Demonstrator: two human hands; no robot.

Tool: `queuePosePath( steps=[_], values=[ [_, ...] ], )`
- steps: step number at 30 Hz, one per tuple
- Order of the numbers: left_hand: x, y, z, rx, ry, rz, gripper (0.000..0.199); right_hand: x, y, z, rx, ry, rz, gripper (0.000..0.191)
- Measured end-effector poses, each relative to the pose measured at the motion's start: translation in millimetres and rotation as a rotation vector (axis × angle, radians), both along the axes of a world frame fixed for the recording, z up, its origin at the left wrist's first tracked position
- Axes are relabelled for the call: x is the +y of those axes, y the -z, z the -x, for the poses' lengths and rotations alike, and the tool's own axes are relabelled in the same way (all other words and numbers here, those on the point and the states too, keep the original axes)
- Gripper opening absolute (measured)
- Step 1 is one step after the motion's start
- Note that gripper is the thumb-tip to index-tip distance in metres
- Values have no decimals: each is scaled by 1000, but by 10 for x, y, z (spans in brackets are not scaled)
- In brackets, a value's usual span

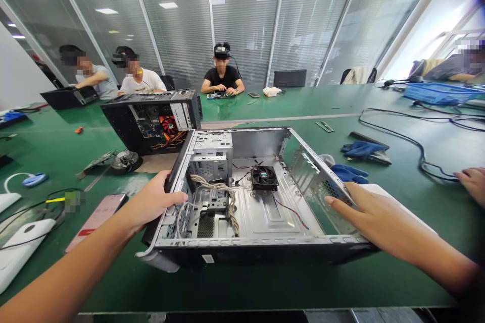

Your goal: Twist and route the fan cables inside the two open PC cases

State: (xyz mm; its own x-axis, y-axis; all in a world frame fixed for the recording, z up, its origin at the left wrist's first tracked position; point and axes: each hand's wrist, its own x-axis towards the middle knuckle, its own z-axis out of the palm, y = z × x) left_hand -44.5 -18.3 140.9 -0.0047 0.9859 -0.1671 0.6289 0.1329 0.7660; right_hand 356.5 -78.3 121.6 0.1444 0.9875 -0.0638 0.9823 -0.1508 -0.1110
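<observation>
An open computer case [273,253] lies on its side on the green table in front of me. My left hand [157,201] grips its left edge, with the thumb over the metal rim. On the right edge, my right hand [361,212] holds the frame, its thumb along the inner side and the other fingers hidden. A black cooling fan [264,177] rests on the case's metal floor, with a thin twisted wire running from it. Beige cables [231,197] hang over the drive bays [211,159] at the left inside.
Behind stands another computer case [149,126] with a red fan. A pink phone [99,219] and white power banks [25,250] lie left; blue gloves [348,172], black cables [409,136] and a blue basket [441,93] right. Several people sit around; someone's hand [472,181] shows at right.
</observation>
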Motion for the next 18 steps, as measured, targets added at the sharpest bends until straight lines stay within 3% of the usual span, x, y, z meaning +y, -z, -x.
queuePosePath(
  steps=[4, 8, 18],
  values=[
    [-31, -1, 124, 26, 24, 11, 64, -108, -66, 110, 12, 30, 59, 34],
    [-59, -7, 140, 30, 23, 21, 61, -193, -4, 59, -19, -4, 68, 33],
    [-278, -44, 72, 10, 1, -21, 58, -191, 153, -133, 78, -62, -82, 30]
  ],
)
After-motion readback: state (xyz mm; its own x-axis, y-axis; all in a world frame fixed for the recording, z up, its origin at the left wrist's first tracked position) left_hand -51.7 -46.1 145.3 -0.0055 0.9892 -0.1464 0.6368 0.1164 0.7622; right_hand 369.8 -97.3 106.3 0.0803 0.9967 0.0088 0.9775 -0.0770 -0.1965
